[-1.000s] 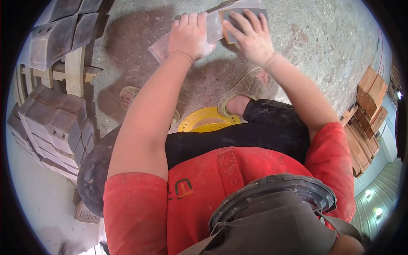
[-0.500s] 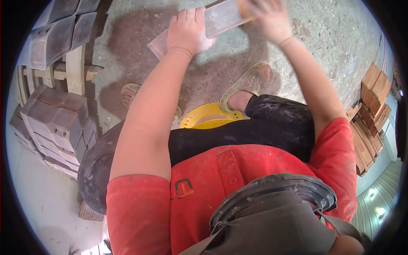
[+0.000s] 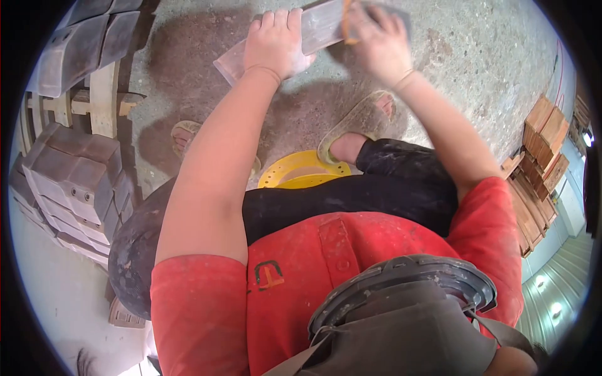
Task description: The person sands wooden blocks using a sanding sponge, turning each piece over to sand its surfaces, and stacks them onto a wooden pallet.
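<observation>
A long, flat, greyish piece (image 3: 323, 28) lies slanted at the top of the view, above the concrete floor. My left hand (image 3: 274, 42) is wrapped over its near-left part, fingers together and pointing away. Toward the right end, my right hand (image 3: 379, 45), blurred by motion, presses on a dark pad with an orange edge (image 3: 348, 22). The pad rests across the piece, and the hand hides much of it. The far right end of the piece cannot be made out.
Stacked grey moulded parts (image 3: 72, 169) stand at the left, beside a wooden pallet (image 3: 103, 100) bearing more parts. A yellow perforated ring (image 3: 301, 164) is below me between my sandalled feet. Brown wooden pieces (image 3: 533, 188) are piled at the right.
My right hand and the pad went outward to the right along the piece, then came back left. My left hand keeps its hold with little movement.
</observation>
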Motion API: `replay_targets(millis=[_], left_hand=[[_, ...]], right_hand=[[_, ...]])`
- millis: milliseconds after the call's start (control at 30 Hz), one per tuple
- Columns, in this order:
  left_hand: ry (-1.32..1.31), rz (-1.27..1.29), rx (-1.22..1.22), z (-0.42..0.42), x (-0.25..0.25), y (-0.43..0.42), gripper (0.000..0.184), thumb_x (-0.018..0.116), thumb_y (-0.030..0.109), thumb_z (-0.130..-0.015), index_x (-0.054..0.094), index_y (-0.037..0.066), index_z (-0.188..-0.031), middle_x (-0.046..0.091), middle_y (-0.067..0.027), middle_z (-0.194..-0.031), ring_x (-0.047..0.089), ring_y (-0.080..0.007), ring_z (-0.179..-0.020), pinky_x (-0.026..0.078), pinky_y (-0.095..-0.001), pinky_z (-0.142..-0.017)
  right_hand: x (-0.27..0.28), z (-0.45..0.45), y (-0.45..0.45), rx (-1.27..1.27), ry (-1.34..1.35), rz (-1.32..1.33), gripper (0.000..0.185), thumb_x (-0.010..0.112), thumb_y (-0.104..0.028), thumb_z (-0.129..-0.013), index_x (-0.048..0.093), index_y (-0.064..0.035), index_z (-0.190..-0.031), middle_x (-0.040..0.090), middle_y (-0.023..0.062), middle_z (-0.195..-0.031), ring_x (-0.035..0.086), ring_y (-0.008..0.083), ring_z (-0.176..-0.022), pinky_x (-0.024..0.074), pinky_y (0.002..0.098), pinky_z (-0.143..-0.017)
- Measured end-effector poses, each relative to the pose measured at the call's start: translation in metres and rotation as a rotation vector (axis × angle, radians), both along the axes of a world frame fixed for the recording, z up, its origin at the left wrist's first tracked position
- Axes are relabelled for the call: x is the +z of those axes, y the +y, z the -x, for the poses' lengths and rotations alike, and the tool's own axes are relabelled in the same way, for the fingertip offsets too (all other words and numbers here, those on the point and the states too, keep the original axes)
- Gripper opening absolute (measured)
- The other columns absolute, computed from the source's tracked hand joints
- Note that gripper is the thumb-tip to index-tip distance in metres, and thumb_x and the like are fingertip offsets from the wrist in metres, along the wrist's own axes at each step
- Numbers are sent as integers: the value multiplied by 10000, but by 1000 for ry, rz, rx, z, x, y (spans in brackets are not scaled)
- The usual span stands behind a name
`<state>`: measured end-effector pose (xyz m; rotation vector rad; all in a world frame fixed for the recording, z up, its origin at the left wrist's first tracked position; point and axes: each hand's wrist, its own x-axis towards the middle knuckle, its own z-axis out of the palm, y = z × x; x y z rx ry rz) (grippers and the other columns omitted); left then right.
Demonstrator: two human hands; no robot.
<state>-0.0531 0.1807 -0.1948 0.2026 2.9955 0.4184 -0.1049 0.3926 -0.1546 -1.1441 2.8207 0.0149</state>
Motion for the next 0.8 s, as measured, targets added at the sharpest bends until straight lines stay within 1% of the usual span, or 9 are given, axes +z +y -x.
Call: replay_targets(millis=[133,200,333,367,500,600,667,733,800], left_hand=[[-7,-4,13,4,2,0,818,779,489,-615,493,99,-1275,570,-87,-1118,547,-250,-1053,440,-392,-889],[-3,0,2,6,0,-2,816,778,488,-621,490,102,-1279,568,-88,-1123,545,-248,-1059,437,-390,-898],[-37,20,10,4,2,0,816,773,492,-631,483,109,-1290,567,-88,-1134,539,-241,-1071,430,-384,-922],[-26,16,15,6,3,1,816,773,492,-631,483,109,-1290,567,-88,-1134,539,-241,-1071,430,-384,-922],[-33,18,18,6,3,-1,815,769,497,-633,483,109,-1291,567,-83,-1139,535,-238,-1088,427,-380,-931],[-63,18,-1,1,3,0,821,766,497,-637,476,109,-1300,565,-84,-1145,531,-239,-1100,425,-379,-937],[-70,12,17,7,5,1,825,765,495,-641,470,108,-1307,563,-85,-1150,529,-239,-1108,422,-379,-944],[-67,13,9,5,6,0,828,762,498,-645,466,105,-1311,561,-83,-1158,527,-238,-1101,423,-378,-937],[-78,27,12,6,7,-1,832,762,501,-647,463,104,-1313,557,-83,-1163,525,-239,-1101,420,-378,-939]], right_hand=[[5,8,10,276,55,-40,619,662,-103,-742,527,-178,-1341,515,-16,-1418,491,220,-1258,323,499,-1077],[7,24,21,156,82,-76,598,649,-87,-738,549,-186,-1319,537,-32,-1394,498,216,-1250,329,501,-1074],[6,-4,-9,-12,8,74,530,660,-117,-737,610,-191,-1259,581,-31,-1330,527,185,-1196,327,513,-1077],[11,-11,-12,174,9,29,546,673,-132,-738,600,-193,-1276,634,-24,-1220,541,177,-1168,319,519,-1079],[13,28,15,157,161,-82,558,677,-137,-746,592,-222,-1291,678,-9,-1082,561,178,-1137,315,494,-1076],[12,8,9,44,138,1,556,693,-172,-727,596,-205,-1274,654,23,-1126,548,212,-1136,362,478,-1047],[7,-20,-13,158,16,-30,389,660,-193,-765,654,-212,-1154,602,-22,-1291,503,204,-1208,295,508,-1102],[3,-18,-7,226,78,20,376,658,-190,-769,656,-232,-1143,638,-34,-1214,500,187,-1199,295,493,-1104],[0,21,21,249,76,-42,509,686,-179,-726,623,-207,-1230,637,44,-1159,544,230,-1134,370,473,-1052]])
